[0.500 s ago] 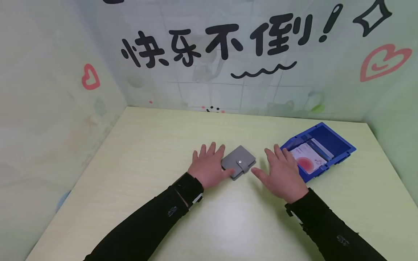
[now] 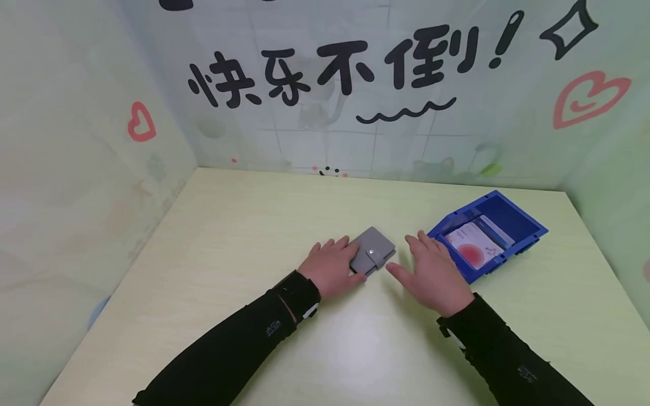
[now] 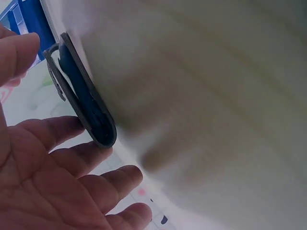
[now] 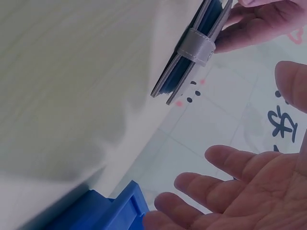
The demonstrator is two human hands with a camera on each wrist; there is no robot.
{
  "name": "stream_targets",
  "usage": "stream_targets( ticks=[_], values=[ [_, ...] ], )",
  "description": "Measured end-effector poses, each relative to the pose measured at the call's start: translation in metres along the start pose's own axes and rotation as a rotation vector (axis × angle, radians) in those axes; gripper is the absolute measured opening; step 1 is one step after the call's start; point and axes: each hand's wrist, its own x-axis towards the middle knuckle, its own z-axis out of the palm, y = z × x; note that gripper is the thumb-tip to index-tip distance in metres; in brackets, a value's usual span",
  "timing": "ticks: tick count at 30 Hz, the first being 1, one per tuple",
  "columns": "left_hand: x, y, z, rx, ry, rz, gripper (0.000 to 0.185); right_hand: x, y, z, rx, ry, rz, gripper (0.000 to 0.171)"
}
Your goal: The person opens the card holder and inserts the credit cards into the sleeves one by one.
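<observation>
A small grey card holder [image 2: 372, 251] with a snap strap lies on the table, dark blue leaves showing between its covers [image 4: 178, 76]. My left hand [image 2: 330, 269] is at its left side, and in the left wrist view the fingers [image 3: 67, 129] touch its cover and folded spine. The left thumb [image 3: 19, 55] stands apart from the holder. To the right of the holder, my right hand [image 2: 431, 276] hovers over the table with fingers spread and nothing in it. Its fingertips overlap the near left side of a blue tray [image 2: 525, 242] in the head view.
Inside the blue tray lie a white card with a pink-red circle [image 2: 472, 248] and a blue-and-white flat item [image 2: 495, 230]. Printed walls enclose the pale wooden table [image 2: 244, 225] at the back and both sides.
My left hand has shifted slightly right and toward me, its fingers now against the card holder's left side. The right hand keeps nearly the same pose. The head view has shifted a little.
</observation>
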Motion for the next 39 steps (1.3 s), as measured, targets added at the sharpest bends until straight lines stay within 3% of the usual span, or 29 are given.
stream_targets(
  ticks=[11,20,30,39],
  values=[
    [-0.014,0.009,0.001,0.086,-0.009,0.017,0.071,-0.001,-0.01,0.002,0.023,-0.027,-0.015,0.073],
    [-0.031,0.025,-0.004,0.161,-0.024,0.057,0.057,-0.001,-0.018,0.007,-0.031,-0.123,-0.036,0.064],
    [-0.044,0.03,-0.004,0.144,0.018,0.143,0.04,-0.008,-0.024,0.018,-0.16,-0.17,-0.136,0.043],
    [-0.051,0.03,-0.007,0.115,0.008,0.192,0.031,-0.01,-0.024,0.023,-0.21,-0.127,-0.245,0.035]
  ],
)
